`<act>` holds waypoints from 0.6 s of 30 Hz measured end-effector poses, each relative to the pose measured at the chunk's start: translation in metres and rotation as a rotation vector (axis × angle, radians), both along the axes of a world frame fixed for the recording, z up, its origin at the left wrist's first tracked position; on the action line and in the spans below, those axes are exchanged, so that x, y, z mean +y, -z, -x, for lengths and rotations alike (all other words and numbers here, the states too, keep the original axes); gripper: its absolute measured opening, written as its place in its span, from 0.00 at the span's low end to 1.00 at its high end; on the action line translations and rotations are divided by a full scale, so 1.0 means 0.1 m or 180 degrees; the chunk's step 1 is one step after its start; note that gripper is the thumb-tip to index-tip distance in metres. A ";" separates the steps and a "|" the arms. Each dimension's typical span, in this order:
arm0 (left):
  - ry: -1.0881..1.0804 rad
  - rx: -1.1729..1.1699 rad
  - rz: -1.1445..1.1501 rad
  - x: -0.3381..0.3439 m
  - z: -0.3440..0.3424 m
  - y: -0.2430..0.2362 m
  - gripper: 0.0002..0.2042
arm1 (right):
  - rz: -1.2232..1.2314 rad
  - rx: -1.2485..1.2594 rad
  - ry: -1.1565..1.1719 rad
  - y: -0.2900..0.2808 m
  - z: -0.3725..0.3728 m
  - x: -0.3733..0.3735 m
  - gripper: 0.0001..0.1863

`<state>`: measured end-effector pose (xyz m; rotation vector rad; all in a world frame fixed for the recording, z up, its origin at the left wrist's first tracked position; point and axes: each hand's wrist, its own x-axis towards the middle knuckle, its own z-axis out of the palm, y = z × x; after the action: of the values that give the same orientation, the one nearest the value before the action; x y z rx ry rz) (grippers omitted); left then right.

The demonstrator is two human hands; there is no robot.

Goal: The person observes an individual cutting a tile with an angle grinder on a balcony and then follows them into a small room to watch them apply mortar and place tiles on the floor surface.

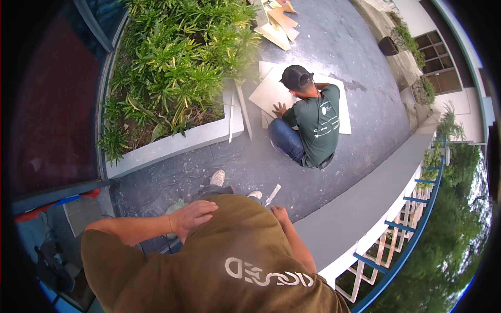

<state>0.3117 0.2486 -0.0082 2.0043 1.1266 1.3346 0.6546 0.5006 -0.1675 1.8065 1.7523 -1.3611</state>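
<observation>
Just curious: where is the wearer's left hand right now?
In the head view the left hand lies flat on the brown shirt at belly height, left of centre, above the grey shoes.

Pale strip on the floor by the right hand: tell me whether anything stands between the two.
Nothing visible does. The right hand hangs beside the brown shirt, and only dark paving shows between it and the pale strip, which lies next to a light shoe.
</observation>
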 end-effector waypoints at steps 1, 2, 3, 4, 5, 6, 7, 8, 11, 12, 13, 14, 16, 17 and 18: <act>0.0013 -0.0014 0.0000 0.00 0.00 -0.01 0.39 | 0.0026 0.0012 0.0023 0.02 0.00 0.00 0.18; 0.0027 -0.0029 -0.0004 0.01 0.00 -0.01 0.39 | 0.0049 0.0022 0.0047 0.05 -0.02 0.01 0.17; 0.0032 -0.0031 -0.0008 0.01 0.01 -0.01 0.39 | 0.0044 0.0021 0.0052 0.09 -0.03 0.02 0.17; 0.0040 -0.0021 -0.0021 0.02 0.01 -0.01 0.39 | 0.0081 0.0058 0.0081 0.12 -0.05 0.03 0.17; 0.0037 -0.0011 -0.0022 0.02 0.02 0.00 0.39 | 0.0128 0.0094 0.0099 0.10 -0.02 0.03 0.17; 0.0031 -0.0012 -0.0017 0.01 0.01 0.02 0.39 | 0.0133 0.0093 0.0093 0.08 0.00 0.02 0.17; 0.0003 0.0004 -0.0026 0.00 0.01 0.03 0.39 | 0.0100 0.0105 0.0061 0.06 0.02 0.02 0.17; -0.0022 0.0019 -0.0041 -0.01 0.01 0.04 0.40 | 0.0060 0.0116 0.0031 0.06 0.02 0.02 0.17; -0.0035 0.0013 -0.0058 0.00 0.03 0.04 0.40 | 0.0184 0.0051 0.0081 0.09 0.04 0.05 0.15; -0.0037 0.0013 -0.0060 0.00 0.03 0.03 0.40 | 0.0182 0.0051 0.0079 0.11 0.03 0.05 0.15; -0.0037 -0.0005 -0.0051 0.00 0.04 0.02 0.40 | 0.0177 0.0072 0.0100 0.13 0.02 0.06 0.15; -0.0039 -0.0022 -0.0043 0.00 0.04 0.02 0.40 | 0.0173 0.0096 0.0119 0.17 0.01 0.06 0.14; -0.0052 -0.0022 -0.0043 -0.01 0.04 0.03 0.40 | 0.0178 0.0177 0.0153 0.24 -0.01 0.07 0.14; -0.0061 -0.0023 -0.0038 -0.01 0.04 0.04 0.40 | 0.0187 0.0255 0.0190 0.26 -0.01 0.07 0.14; -0.0067 -0.0023 -0.0038 -0.02 0.04 0.04 0.40 | 0.0187 0.0255 0.0184 0.28 -0.01 0.08 0.14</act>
<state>0.3074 0.2465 -0.0126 1.9997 1.1419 1.3612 0.6554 0.5085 -0.1955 1.8081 1.6921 -1.5112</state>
